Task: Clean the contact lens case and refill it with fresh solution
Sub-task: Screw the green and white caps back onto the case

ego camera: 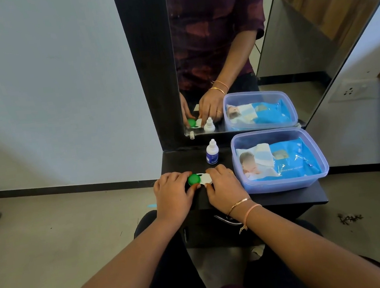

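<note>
Contact lens case [200,179] lies flat on the black shelf [296,196], toward its left end. Left hand [172,193]: fingers curled around the green cap [193,179], thumb against its near edge, gripping it. Right hand [224,189]: fingers curled over the white cap [206,179], thumb at its near edge, holding it. Solution bottle [212,153] stands upright at 1 o'clock from the case, apart from it. Plastic tub [285,183] holding a blue wipes pack [293,159] sits at 3 o'clock, just beside the right hand.

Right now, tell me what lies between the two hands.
In the head view, the contact lens case lies between the left hand and right hand; both grip it, green cap left, white cap right.
</note>
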